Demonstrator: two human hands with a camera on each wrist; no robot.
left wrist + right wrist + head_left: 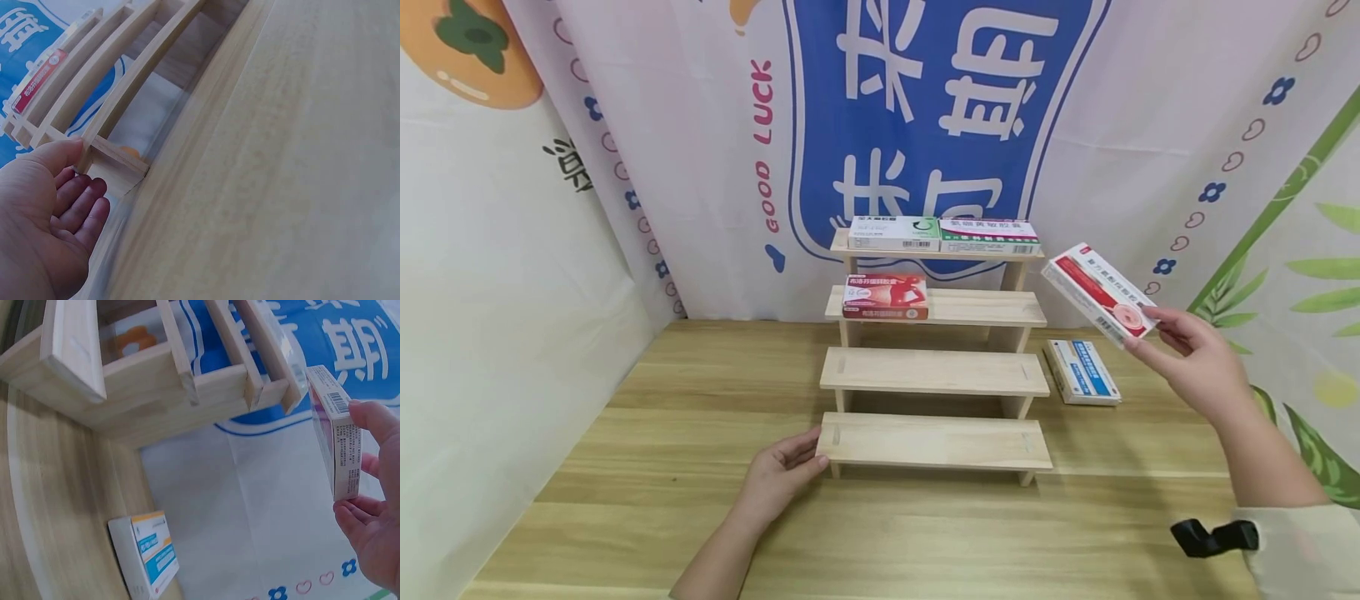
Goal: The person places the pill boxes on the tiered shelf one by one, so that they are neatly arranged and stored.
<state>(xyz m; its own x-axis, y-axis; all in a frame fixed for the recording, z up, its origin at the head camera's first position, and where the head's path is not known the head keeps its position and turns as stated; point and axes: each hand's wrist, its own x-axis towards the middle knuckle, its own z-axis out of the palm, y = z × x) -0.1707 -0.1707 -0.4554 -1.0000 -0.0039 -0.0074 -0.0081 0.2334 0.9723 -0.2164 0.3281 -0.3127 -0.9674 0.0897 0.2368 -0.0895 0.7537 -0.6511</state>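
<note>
My right hand pinches a white and red medicine box by its near end, tilted in the air to the right of the wooden stepped rack. In the right wrist view the same medicine box shows its barcoded side between thumb and fingers. My left hand holds the left end of the lowest step, thumb on top; the left wrist view shows the hand at that board's corner. A red medicine box lies on the second step from the top, at its left.
On the top step lie a white and green box and a white and magenta box, side by side. A blue and white box lies on the wooden table right of the rack. Printed cloth hangs behind.
</note>
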